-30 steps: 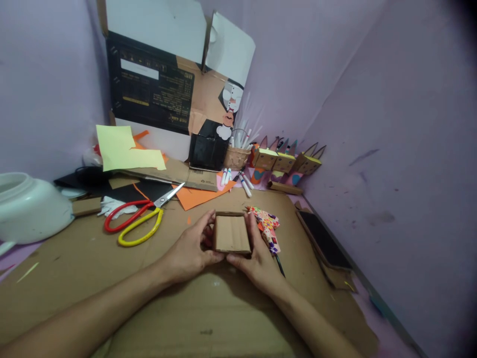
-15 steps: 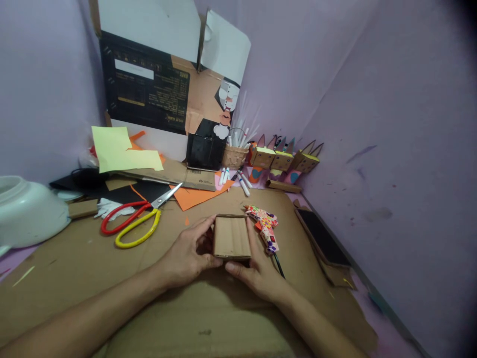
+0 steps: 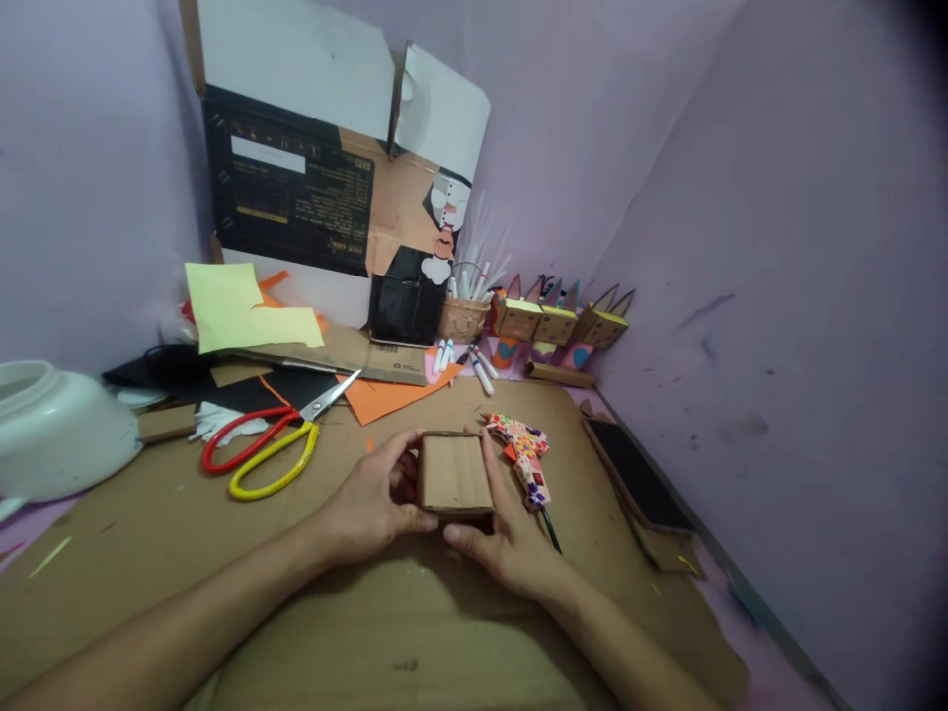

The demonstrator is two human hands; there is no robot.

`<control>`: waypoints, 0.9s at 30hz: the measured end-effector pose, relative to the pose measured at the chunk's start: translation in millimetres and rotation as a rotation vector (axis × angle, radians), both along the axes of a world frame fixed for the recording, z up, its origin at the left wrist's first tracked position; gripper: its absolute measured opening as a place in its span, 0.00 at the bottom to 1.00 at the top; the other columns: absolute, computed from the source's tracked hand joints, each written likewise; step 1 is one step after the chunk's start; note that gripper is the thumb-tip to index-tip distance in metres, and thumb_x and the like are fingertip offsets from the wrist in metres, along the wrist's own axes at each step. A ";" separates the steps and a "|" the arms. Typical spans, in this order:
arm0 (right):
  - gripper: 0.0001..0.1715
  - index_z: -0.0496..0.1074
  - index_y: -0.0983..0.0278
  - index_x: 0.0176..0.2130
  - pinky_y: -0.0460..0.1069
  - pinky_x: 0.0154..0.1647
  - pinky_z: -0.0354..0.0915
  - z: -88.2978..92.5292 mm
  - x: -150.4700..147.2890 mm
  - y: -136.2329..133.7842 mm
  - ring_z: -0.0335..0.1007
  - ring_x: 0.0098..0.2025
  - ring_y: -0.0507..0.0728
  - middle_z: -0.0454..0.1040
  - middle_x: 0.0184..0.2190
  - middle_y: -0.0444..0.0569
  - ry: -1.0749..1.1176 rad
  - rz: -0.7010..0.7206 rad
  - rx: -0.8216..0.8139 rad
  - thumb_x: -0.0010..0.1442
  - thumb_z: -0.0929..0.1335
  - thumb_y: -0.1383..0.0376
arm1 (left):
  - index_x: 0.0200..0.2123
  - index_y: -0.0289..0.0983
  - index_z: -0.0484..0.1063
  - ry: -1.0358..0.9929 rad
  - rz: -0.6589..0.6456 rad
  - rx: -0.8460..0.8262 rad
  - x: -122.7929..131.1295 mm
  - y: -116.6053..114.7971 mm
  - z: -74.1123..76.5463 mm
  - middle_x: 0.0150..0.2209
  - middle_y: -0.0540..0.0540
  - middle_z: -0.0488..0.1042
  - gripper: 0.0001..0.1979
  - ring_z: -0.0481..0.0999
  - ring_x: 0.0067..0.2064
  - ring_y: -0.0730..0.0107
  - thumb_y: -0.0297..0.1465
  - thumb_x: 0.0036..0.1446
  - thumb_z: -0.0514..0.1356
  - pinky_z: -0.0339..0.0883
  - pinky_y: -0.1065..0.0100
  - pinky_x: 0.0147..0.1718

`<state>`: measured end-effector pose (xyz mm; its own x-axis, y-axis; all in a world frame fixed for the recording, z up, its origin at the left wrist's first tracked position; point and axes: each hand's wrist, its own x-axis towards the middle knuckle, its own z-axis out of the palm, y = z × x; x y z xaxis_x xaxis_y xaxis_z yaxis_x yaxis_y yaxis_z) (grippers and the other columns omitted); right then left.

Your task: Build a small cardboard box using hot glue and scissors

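Note:
A small brown cardboard box (image 3: 454,474) rests on the cardboard work surface (image 3: 370,612). My left hand (image 3: 368,509) wraps its left side, fingers curled along the edge. On the opposite side, my right hand (image 3: 504,533) grips the box, thumb at its near edge and fingers along its right side. A brightly patterned glue gun (image 3: 524,449) lies just right of my right hand.
Red-and-yellow scissors (image 3: 271,444) lie to the left, a white bowl (image 3: 51,430) at far left. Coloured paper sheets (image 3: 237,311), a printed carton (image 3: 318,188), a pen basket (image 3: 463,311), small paper-topped boxes (image 3: 563,321) stand behind. A dark phone (image 3: 637,474) lies near the right wall.
Both hands keep hold of the box; it has shifted slightly with them. The view has drifted a little.

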<state>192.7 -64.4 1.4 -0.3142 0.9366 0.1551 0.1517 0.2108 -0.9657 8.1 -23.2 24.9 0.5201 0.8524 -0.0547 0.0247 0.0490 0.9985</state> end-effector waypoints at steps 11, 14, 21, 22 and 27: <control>0.30 0.69 0.57 0.42 0.50 0.41 0.67 10.1 9.8 6.2 0.72 0.41 0.57 0.73 0.42 0.48 0.451 0.089 -0.192 0.39 0.78 0.59 | 0.57 0.43 0.62 -0.174 -0.488 -0.067 -41.4 30.3 3.2 0.57 0.43 0.66 0.39 0.59 0.60 0.48 0.27 0.38 0.68 0.55 0.52 0.56; 0.43 0.66 0.56 0.48 0.52 0.49 0.64 12.8 7.2 4.4 0.68 0.51 0.60 0.71 0.48 0.50 0.406 0.101 -0.192 0.33 0.80 0.57 | 0.57 0.43 0.63 -0.236 -0.518 -0.055 -37.8 27.6 0.6 0.60 0.43 0.63 0.38 0.56 0.61 0.48 0.28 0.40 0.68 0.53 0.51 0.56; 0.65 0.47 0.64 0.62 0.60 0.60 0.52 19.2 4.9 1.6 0.57 0.60 0.68 0.59 0.59 0.61 0.008 -0.079 -0.032 0.35 0.77 0.50 | 0.55 0.36 0.62 -0.141 -0.121 -0.001 -24.7 23.2 2.0 0.58 0.37 0.63 0.33 0.65 0.56 0.54 0.32 0.45 0.66 0.58 0.55 0.54; 0.62 0.49 0.64 0.61 0.61 0.60 0.53 18.1 4.1 3.1 0.56 0.60 0.69 0.59 0.59 0.61 -0.012 -0.164 -0.004 0.36 0.77 0.49 | 0.55 0.35 0.62 -0.078 -0.025 0.030 -24.0 23.2 2.5 0.57 0.37 0.63 0.32 0.67 0.54 0.55 0.33 0.46 0.65 0.61 0.56 0.52; 0.55 0.50 0.61 0.60 0.64 0.63 0.46 6.2 -2.6 11.9 0.50 0.62 0.68 0.55 0.60 0.57 -0.135 -0.527 0.090 0.39 0.76 0.58 | 0.49 0.34 0.66 0.123 0.220 0.230 -18.2 14.9 6.2 0.46 0.41 0.70 0.24 0.70 0.43 0.62 0.35 0.48 0.62 0.68 0.62 0.41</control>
